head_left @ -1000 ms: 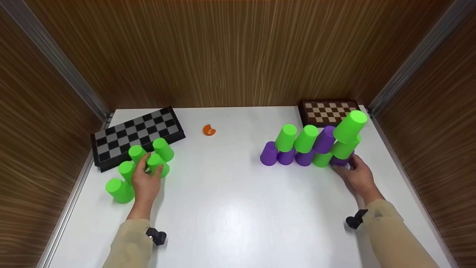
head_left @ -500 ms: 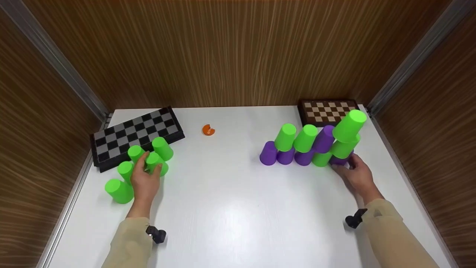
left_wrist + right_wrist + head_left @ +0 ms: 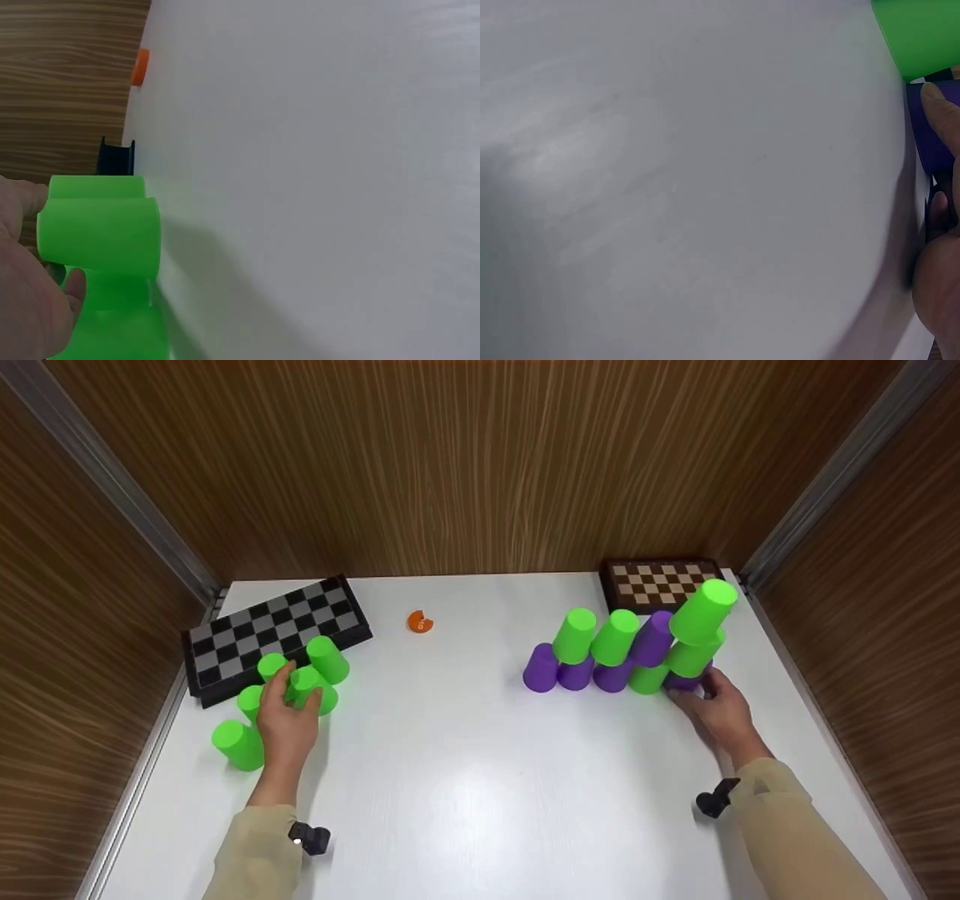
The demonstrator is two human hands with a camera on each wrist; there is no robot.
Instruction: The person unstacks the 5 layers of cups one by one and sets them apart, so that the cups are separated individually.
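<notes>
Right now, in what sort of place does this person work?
Probably a tabletop recording booth: wood-grain panels enclose the white table on three sides, and the person wears black wrist cameras.

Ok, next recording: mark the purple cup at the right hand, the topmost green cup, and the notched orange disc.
Purple cup (image 3: 931, 147): right wrist view, on its side wall.
Topmost green cup (image 3: 701, 614): head view, on its side wall.
Orange disc (image 3: 418, 622): head view, on its upper face.

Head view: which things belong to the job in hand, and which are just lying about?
Apparently in the job:
green cups, stacked and loose
purple cups, stacked
left hand
right hand

Apparently lying about:
black-and-grey checkered board
brown checkered board
orange disc
</notes>
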